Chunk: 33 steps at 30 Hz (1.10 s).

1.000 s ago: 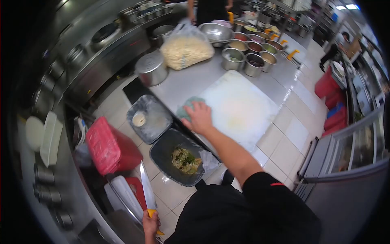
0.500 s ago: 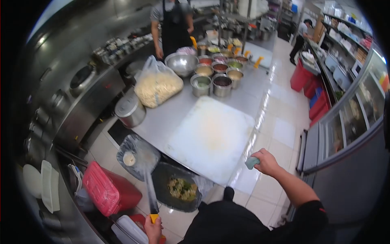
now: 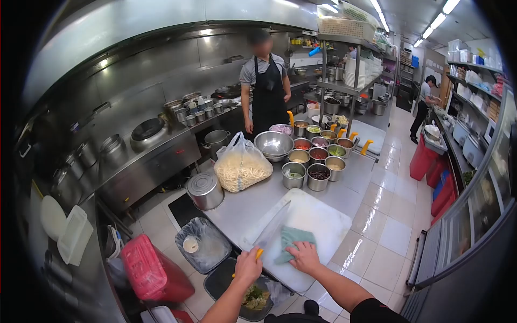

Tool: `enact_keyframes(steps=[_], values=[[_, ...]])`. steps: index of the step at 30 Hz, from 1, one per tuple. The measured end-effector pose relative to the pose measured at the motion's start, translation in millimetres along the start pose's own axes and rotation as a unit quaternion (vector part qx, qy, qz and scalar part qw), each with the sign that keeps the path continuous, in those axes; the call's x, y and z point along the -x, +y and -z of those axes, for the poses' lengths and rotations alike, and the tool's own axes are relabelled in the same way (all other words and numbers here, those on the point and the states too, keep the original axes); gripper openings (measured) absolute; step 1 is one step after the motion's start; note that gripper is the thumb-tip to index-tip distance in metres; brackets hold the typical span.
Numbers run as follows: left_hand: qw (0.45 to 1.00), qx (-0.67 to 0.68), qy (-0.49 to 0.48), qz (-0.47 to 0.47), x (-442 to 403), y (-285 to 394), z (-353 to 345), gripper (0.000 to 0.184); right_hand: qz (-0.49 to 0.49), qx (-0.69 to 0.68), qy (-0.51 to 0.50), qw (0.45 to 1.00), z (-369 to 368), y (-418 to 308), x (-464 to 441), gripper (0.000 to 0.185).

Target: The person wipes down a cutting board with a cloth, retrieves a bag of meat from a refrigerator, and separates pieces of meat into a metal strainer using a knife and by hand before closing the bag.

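My left hand (image 3: 248,266) is closed around the yellow handle of a large knife (image 3: 272,227). The knife's wide blade lies over the left part of a white cutting board (image 3: 327,218), pointing away from me. On the board's near half, a green cloth (image 3: 293,238) is spread out. My right hand (image 3: 305,257) rests on that cloth with its fingers apart, pressing it against the board. A faint yellowish stain shows on the board beyond the cloth.
Metal pots (image 3: 319,177) of chopped ingredients, a bag of pale strips (image 3: 243,171) and a lidded pot (image 3: 204,191) stand beyond the board. Two dark bins (image 3: 218,250) (image 3: 212,285) sit below its left edge. A co-worker (image 3: 269,89) stands across the table.
Both hands have come together over the board. The knife has moved from above the bins onto the board, and the bunched cloth now lies spread under my right hand. My view has tilted up.
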<state>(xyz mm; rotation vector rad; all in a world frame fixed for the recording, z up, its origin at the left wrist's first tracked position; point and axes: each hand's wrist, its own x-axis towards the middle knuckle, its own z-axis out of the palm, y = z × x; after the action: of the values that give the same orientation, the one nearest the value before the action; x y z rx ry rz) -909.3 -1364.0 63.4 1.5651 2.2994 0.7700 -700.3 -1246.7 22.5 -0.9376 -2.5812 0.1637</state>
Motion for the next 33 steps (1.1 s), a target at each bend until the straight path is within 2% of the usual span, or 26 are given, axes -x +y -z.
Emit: enact_keyframes(steps=[3, 6, 8, 12, 15, 18, 20, 22, 25, 28, 33], values=[[0.999, -0.042, -0.008, -0.011, -23, 5, -29, 0.043, 0.024, -0.002, 0.019, 1.0, 2, 25, -5, 0.042], [0.998, -0.065, -0.02, 0.002, -28, 7, -42, 0.039, -0.011, 0.055, 0.006, 0.998, 5, 68, -14, 0.037], [0.997, -0.079, -0.017, 0.01, -27, 6, -47, 0.038, -0.06, 0.058, 0.006, 0.996, 12, 119, -20, 0.043], [0.995, -0.101, 0.002, 0.017, -23, 6, -52, 0.035, -0.204, 0.104, 0.083, 0.97, 46, 218, -39, 0.04], [0.992, -0.126, 0.005, 0.024, -24, 10, -53, 0.035, -0.245, 0.085, 0.124, 0.958, 73, 259, -62, 0.04], [0.986, -0.161, 0.028, 0.024, -26, 16, -58, 0.031, -0.222, 0.02, 0.066, 0.973, 82, 270, -84, 0.045], [0.986, -0.162, 0.028, 0.039, -28, 19, -60, 0.033, -0.225, 0.069, -0.063, 0.97, 57, 280, -89, 0.056], [0.984, -0.167, 0.032, 0.052, -32, 28, -60, 0.035, -0.23, 0.003, -0.097, 0.968, 37, 287, -81, 0.057], [0.979, -0.188, 0.03, 0.073, -32, 31, -64, 0.034, -0.198, -0.016, -0.063, 0.978, 39, 291, -79, 0.052], [0.974, -0.207, 0.014, 0.095, -32, 36, -66, 0.031, -0.179, -0.001, -0.088, 0.98, 42, 291, -84, 0.049], [0.97, -0.215, 0.012, 0.113, -36, 42, -66, 0.034, -0.067, -0.024, -0.093, 0.993, 46, 313, -57, 0.038]])
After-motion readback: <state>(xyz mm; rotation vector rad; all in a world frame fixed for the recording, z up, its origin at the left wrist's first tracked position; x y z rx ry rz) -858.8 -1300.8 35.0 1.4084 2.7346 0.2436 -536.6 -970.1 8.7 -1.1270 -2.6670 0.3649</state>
